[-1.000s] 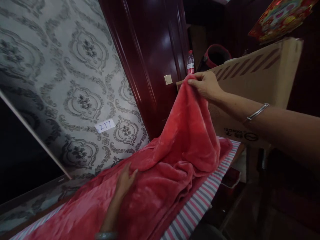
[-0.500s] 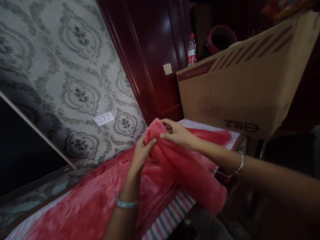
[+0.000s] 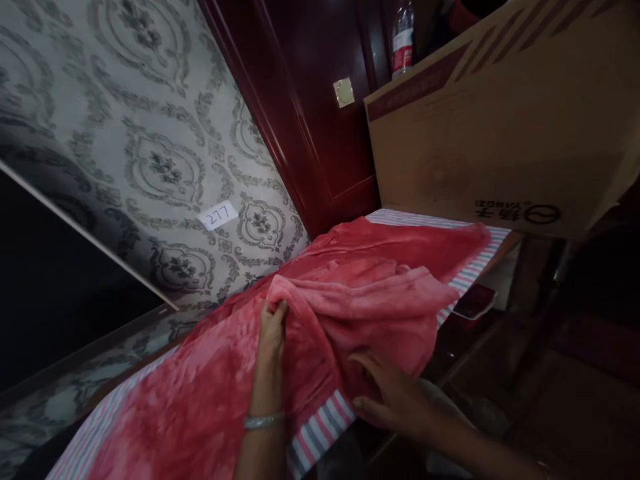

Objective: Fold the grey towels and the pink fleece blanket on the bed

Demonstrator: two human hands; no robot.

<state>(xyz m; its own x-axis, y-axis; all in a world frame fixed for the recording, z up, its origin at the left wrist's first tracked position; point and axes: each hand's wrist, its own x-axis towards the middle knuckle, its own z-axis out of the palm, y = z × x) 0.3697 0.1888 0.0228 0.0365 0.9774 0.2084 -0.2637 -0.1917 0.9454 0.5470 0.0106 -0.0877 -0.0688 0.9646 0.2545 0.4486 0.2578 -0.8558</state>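
Observation:
A red plush garment (image 3: pixel 190 380) lies spread along a striped cloth (image 3: pixel 325 427), a sleeve-like part reaching toward the far right. My left hand (image 3: pixel 273 327) is closed on a raised fold of it near the middle, thumb on top. Lower and to the right, my right hand (image 3: pixel 387 393) is beside the garment's near edge. Its thumb and fingers are apart around a hanging dark fold, and I see no grip on it. A paler, loosely bunched part of the garment stretches between the two hands and over to the right.
A big cardboard box (image 3: pixel 490 147) stands beyond the cloth's far end, with a plastic bottle (image 3: pixel 403 47) behind it. Patterned wallpaper (image 3: pixel 165 167) and a dark red wooden panel (image 3: pixel 310 133) border the far side. A dark panel (image 3: pixel 55 287) is at the left.
My right hand has left the fold beside my left hand and moved down toward the near edge. The lifted part has dropped and spread rightward. The view has tilted lower.

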